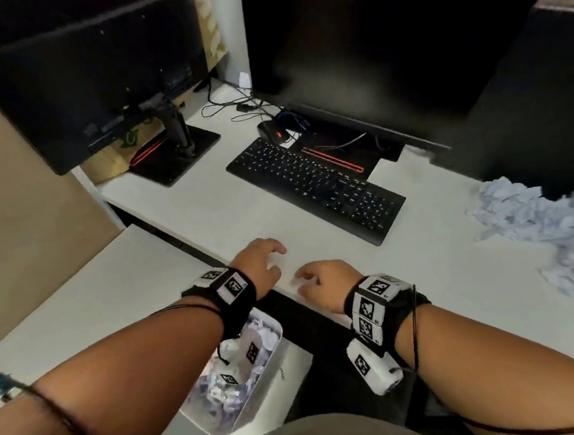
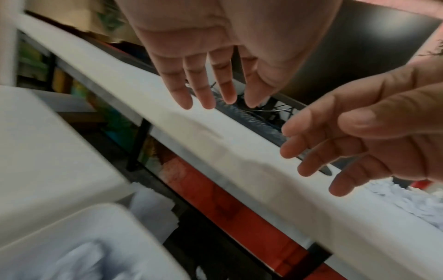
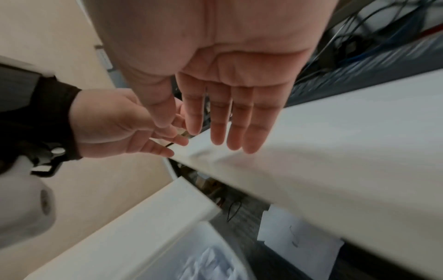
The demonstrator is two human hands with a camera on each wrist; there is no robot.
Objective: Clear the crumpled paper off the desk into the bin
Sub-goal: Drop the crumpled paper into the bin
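Note:
A heap of crumpled white paper lies at the right end of the white desk; the left wrist view shows its edge as a crumpled paper heap. Under the desk's front edge stands a white bin with crumpled paper inside, seen also as the bin and the bin. My left hand and right hand hover side by side at the desk's front edge, above the bin. Both hands hold nothing, the left hand and the right hand with fingers straight.
A black keyboard lies beyond the hands, with a mouse, cables and two dark monitors behind it. A lower white side table stands at the left. A flat sheet of paper lies on the floor beside the bin.

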